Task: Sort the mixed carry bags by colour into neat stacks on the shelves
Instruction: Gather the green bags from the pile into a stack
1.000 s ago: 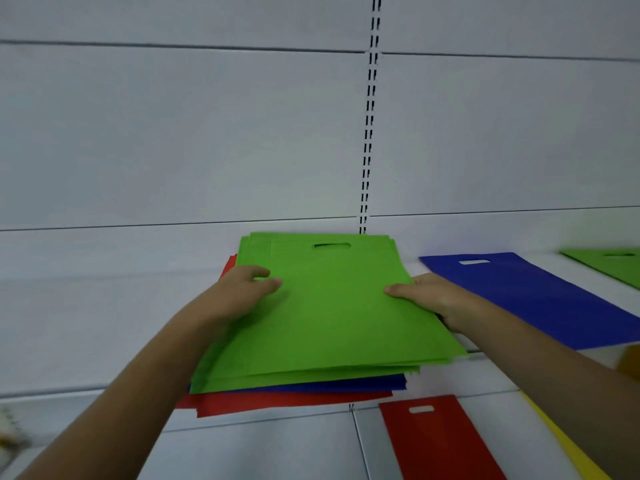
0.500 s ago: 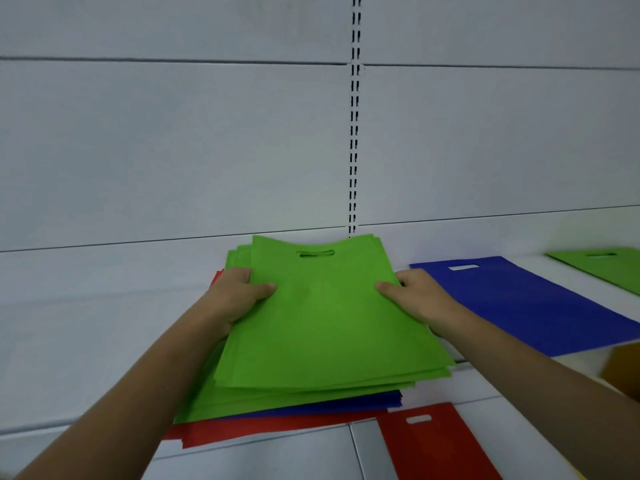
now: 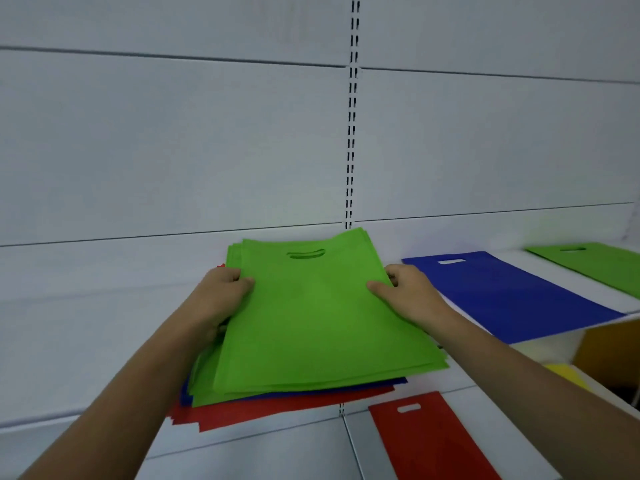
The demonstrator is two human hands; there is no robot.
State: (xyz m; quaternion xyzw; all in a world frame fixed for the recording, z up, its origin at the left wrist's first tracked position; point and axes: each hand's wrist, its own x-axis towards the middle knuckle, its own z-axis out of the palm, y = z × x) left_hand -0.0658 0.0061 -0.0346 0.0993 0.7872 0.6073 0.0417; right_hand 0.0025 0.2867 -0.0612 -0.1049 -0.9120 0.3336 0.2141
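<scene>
both hands clamped on green bag stack [image 3: 311, 313]: left hand [image 3: 221, 296] grips left edge, right hand [image 3: 405, 292] right edge

You face a pale grey-white back panel [image 3: 173, 143], crossed by thin dark horizontal seams. A vertical upright [image 3: 352, 116] with paired dark slots runs down its middle. Below it, a white shelf [image 3: 429, 382] spans the width, and a lower white shelf [image 3: 263, 455] sits beneath, split by a joint. The light is soft, even and cool. At your right edge there is an ochre-brown surface [image 3: 613, 355].
</scene>
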